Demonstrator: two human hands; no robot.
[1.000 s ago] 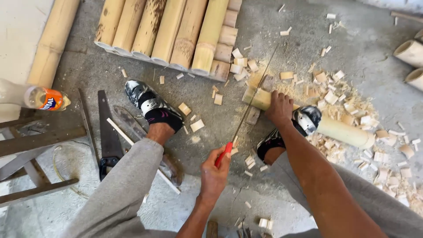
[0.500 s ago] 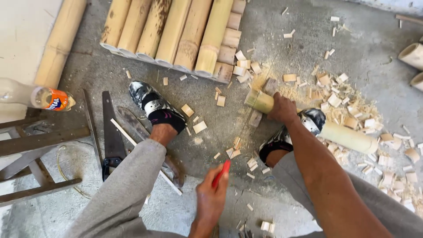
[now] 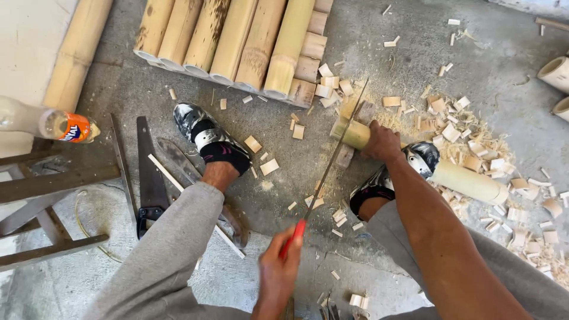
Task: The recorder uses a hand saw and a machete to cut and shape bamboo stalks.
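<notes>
Left grip [image 3: 278, 274] closed on saw handle [image 3: 292, 239]; right grip [image 3: 382, 142] clasping bamboo pole [image 3: 450, 178]

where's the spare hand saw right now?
In the head view, the spare hand saw lies flat on the concrete floor at left, between the wooden stool and the person's left shoe.

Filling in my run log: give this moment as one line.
left hand: grips red-handled saw | right hand: holds bamboo pole | blade: on pole end | right foot: on pole
</notes>
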